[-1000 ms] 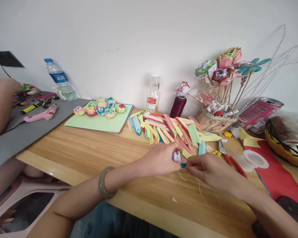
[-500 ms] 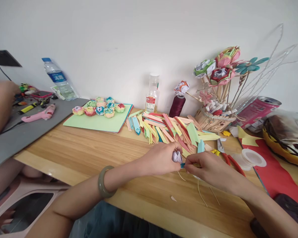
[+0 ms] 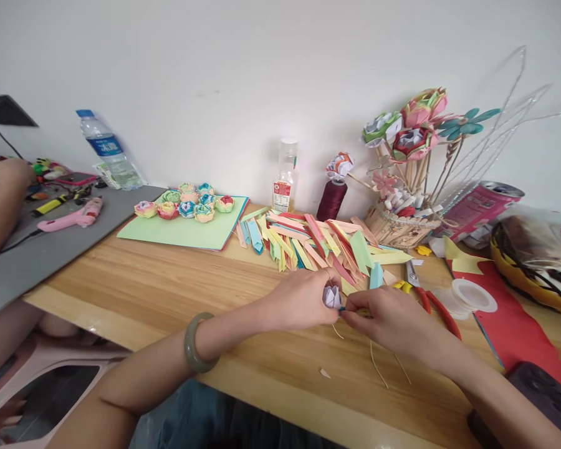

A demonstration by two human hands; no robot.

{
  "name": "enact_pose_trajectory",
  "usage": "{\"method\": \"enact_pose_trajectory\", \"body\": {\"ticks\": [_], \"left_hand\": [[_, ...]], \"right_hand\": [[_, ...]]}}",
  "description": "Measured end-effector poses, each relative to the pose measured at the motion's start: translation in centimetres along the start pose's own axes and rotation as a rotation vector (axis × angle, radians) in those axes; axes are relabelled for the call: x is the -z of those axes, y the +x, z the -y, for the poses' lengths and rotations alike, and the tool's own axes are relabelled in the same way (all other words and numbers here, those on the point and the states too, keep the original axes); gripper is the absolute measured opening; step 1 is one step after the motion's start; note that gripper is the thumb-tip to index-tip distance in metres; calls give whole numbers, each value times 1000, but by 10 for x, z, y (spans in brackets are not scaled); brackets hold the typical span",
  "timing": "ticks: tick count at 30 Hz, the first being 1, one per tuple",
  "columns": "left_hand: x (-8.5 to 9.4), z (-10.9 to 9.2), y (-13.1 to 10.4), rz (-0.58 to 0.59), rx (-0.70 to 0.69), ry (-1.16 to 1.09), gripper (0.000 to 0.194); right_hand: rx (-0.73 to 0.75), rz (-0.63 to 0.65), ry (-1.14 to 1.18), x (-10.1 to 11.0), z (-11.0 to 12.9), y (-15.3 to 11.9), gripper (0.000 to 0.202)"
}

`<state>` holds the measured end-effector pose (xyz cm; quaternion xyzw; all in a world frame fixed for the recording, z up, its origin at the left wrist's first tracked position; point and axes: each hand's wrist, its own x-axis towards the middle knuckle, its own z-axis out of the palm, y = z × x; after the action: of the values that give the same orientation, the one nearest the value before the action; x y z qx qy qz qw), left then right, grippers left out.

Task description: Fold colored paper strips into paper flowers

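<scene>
My left hand (image 3: 302,300) has its thumb and fingers closed around a small pale lavender paper flower (image 3: 331,297). Close against it, my right hand (image 3: 386,312) pinches a small blue paper piece (image 3: 341,309) at the flower's lower right side; most of that piece is hidden by the fingertips. A thin pale thread (image 3: 338,332) hangs below the flower, and more thread ends (image 3: 378,368) dangle under my right hand. Just behind both hands spreads a pile of folded paper strips (image 3: 315,240) in many colours.
Finished paper flowers sit on a green paper sheet (image 3: 177,236) to the left. Scissors (image 3: 437,308) and a white spool (image 3: 474,295) lie right of my hand. Behind stand a glass bottle (image 3: 284,181), maroon thread (image 3: 331,199) and a flower basket (image 3: 399,227). A person's arm (image 3: 0,206) shows far left.
My right hand has edged slightly closer to the flower, and less of the blue piece shows. My left hand keeps its hold. The whole view has shifted slightly.
</scene>
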<state>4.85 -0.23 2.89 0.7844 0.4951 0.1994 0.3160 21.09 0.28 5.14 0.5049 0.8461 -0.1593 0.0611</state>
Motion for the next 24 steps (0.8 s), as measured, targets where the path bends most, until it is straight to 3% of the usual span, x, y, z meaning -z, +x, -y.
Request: {"method": "enact_pose_trajectory", "body": {"ticks": [7, 14, 18, 24], "left_hand": [[-5, 6, 1, -49, 45, -76, 28], [-1, 5, 1, -36, 17, -104, 29], [2, 5, 2, 13, 2, -93, 34], [5, 7, -1, 166, 61, -54, 29]], "right_hand": [[-181, -125, -295, -8, 7, -2, 33], [-163, -223, -420, -12, 11, -10, 34], [-154, -227, -370, -14, 9, -9, 32], [-50, -122, -119, -10, 3, -10, 21]]}}
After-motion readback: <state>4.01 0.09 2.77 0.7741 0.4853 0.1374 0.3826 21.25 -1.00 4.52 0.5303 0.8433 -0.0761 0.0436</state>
